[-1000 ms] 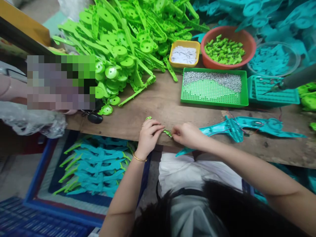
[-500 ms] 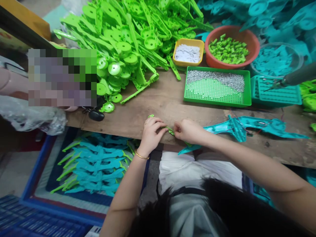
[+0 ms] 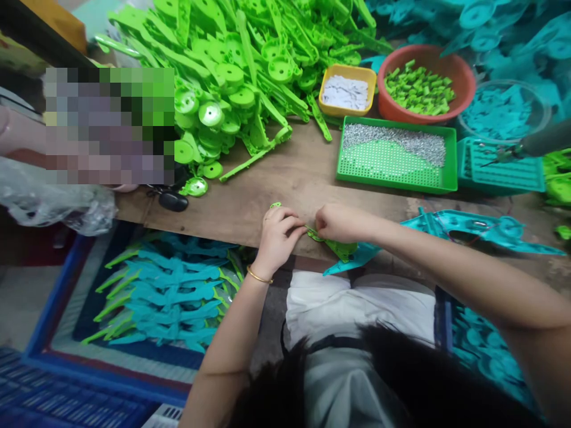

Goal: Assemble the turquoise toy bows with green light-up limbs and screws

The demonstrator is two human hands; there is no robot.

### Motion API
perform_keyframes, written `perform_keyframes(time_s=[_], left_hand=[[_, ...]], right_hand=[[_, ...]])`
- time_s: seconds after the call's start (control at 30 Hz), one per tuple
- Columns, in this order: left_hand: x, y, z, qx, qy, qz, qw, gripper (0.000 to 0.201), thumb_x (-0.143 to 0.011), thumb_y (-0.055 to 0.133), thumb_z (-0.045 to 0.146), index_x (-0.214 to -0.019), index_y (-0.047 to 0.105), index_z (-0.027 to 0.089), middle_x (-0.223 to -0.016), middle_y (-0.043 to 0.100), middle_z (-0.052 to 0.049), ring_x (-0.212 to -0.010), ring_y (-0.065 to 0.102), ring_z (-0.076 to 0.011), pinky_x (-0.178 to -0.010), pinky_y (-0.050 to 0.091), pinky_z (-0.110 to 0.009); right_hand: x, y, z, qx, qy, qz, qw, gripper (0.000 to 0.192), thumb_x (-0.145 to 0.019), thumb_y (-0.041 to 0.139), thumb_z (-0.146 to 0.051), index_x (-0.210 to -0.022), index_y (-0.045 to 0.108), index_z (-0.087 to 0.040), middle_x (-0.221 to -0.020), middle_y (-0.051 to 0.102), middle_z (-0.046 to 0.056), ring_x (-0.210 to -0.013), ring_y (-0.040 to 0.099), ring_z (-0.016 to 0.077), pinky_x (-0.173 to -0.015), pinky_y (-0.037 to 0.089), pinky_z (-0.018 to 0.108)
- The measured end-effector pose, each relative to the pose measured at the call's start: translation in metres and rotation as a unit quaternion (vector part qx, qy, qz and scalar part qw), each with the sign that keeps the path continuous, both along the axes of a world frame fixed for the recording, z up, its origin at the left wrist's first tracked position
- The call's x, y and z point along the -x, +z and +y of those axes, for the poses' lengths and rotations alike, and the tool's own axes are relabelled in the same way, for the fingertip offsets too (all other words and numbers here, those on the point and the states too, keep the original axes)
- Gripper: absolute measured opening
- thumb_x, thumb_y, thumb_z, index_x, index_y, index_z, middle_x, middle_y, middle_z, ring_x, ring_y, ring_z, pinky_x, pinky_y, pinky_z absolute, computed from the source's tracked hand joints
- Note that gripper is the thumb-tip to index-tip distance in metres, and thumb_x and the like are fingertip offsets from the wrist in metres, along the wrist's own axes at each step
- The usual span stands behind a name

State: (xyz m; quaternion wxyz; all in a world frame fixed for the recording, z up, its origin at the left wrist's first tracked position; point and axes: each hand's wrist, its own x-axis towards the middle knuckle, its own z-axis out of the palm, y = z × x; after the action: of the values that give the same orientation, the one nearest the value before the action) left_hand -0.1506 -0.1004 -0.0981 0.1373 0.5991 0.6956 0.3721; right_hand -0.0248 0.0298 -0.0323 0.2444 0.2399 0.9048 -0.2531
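My left hand (image 3: 281,238) is closed around a long lime-green plastic part (image 3: 341,248) at the near edge of the bench. One tip of the part pokes out past the fingers, and its wider end lies under my right wrist. My right hand (image 3: 334,223) is pinched just over the middle of that part. Whatever its fingertips hold is too small or hidden to make out. A teal plastic piece (image 3: 482,229) with thin wires lies beneath and beyond my right forearm, its near tip beside the green part.
Behind lies a heap of lime-green parts (image 3: 227,77). A green tray (image 3: 397,183) of small metal screws, a yellow tub (image 3: 345,110), a red bowl (image 3: 426,116) and a dark tool (image 3: 535,145) are at right. A blue crate (image 3: 40,333) holds teal-and-green pieces at lower left.
My right hand has lifted slightly away from the near edge, uncovering more of the green part's wide end. My left hand keeps its hold. The view has shifted a little.
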Motion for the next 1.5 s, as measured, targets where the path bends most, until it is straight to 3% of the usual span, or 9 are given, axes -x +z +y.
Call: perform_keyframes(time_s=[0.3, 0.53, 0.77, 0.93, 1.07, 1.2, 1.37, 1.5], left_hand=[[0.0, 0.001, 0.0, -0.005, 0.001, 0.007, 1.0, 0.009, -0.083, 0.068, 0.03, -0.078, 0.069, 0.022, -0.09, 0.063, -0.002, -0.092, 0.057, -0.0191, -0.094, 0.043, -0.042], [0.001, -0.002, 0.0, -0.01, -0.002, 0.008, 1.0, 0.008, -0.083, 0.067, 0.03, -0.081, 0.069, 0.023, -0.092, 0.063, -0.001, -0.093, 0.058, -0.0184, -0.098, 0.041, -0.043], [0.001, -0.002, 0.0, -0.012, -0.004, 0.014, 1.0, 0.009, -0.084, 0.066, 0.03, -0.08, 0.069, 0.022, -0.093, 0.063, -0.002, -0.094, 0.057, -0.0194, -0.096, 0.042, -0.043], [0.001, 0.0, 0.0, 0.002, -0.002, 0.005, 1.0, 0.008, -0.083, 0.066, 0.028, -0.079, 0.069, 0.023, -0.093, 0.063, -0.002, -0.094, 0.057, -0.0193, -0.096, 0.042, -0.043], [0.0, 0.001, 0.0, 0.005, 0.001, 0.005, 1.0, 0.008, -0.084, 0.065, 0.028, -0.079, 0.069, 0.023, -0.093, 0.062, -0.002, -0.094, 0.056, -0.0192, -0.098, 0.042, -0.043], [0.0, 0.0, 0.0, 0.002, 0.001, 0.007, 1.0, 0.007, -0.084, 0.066, 0.029, -0.08, 0.069, 0.023, -0.093, 0.062, -0.002, -0.095, 0.056, -0.0191, -0.096, 0.042, -0.042], [0.0, -0.001, -0.001, -0.007, 0.0, 0.012, 1.0, 0.008, -0.083, 0.066, 0.03, -0.08, 0.069, 0.023, -0.092, 0.062, -0.002, -0.095, 0.057, -0.0189, -0.097, 0.042, -0.042], [0.0, -0.001, 0.0, -0.006, 0.0, 0.016, 1.0, 0.007, -0.083, 0.066, 0.029, -0.08, 0.069, 0.023, -0.092, 0.062, -0.002, -0.094, 0.057, -0.0189, -0.095, 0.042, -0.042]], right_hand=[[0.02, 0.007, 0.004, 0.028, -0.01, -0.09, 0.996, 0.022, -0.071, 0.061, -0.018, -0.086, 0.076, -0.012, -0.075, 0.072, 0.01, -0.066, 0.063, 0.0193, -0.054, 0.038, 0.026], [-0.007, -0.001, 0.018, 0.181, -0.069, -0.019, 0.981, 0.017, -0.077, 0.059, -0.022, -0.084, 0.074, -0.016, -0.065, 0.066, 0.0, -0.056, 0.054, 0.0103, -0.052, 0.036, 0.021], [-0.017, -0.002, 0.003, 0.081, -0.038, 0.104, 0.991, 0.017, -0.077, 0.057, -0.017, -0.084, 0.073, -0.017, -0.07, 0.069, 0.002, -0.062, 0.054, 0.0113, -0.056, 0.032, 0.022], [-0.019, -0.002, -0.002, 0.192, -0.097, 0.168, 0.962, 0.011, -0.078, 0.056, -0.015, -0.083, 0.066, -0.015, -0.069, 0.064, -0.002, -0.061, 0.053, 0.0092, -0.059, 0.036, 0.02], [-0.022, -0.007, -0.006, 0.294, -0.169, 0.161, 0.927, 0.01, -0.081, 0.052, -0.016, -0.086, 0.061, -0.015, -0.069, 0.06, -0.003, -0.056, 0.054, 0.0079, -0.057, 0.039, 0.02], [-0.022, -0.008, -0.007, 0.249, -0.19, 0.151, 0.938, 0.006, -0.078, 0.058, -0.015, -0.081, 0.063, -0.014, -0.07, 0.062, -0.001, -0.062, 0.053, 0.0089, -0.059, 0.039, 0.019], [-0.022, -0.008, -0.007, 0.147, -0.164, 0.139, 0.966, 0.011, -0.082, 0.057, -0.018, -0.084, 0.068, -0.014, -0.072, 0.066, 0.002, -0.066, 0.055, 0.0112, -0.063, 0.037, 0.022], [-0.022, -0.008, -0.009, 0.117, -0.139, 0.143, 0.973, 0.015, -0.086, 0.052, -0.019, -0.084, 0.066, -0.015, -0.073, 0.065, 0.002, -0.066, 0.054, 0.0119, -0.062, 0.035, 0.023]])
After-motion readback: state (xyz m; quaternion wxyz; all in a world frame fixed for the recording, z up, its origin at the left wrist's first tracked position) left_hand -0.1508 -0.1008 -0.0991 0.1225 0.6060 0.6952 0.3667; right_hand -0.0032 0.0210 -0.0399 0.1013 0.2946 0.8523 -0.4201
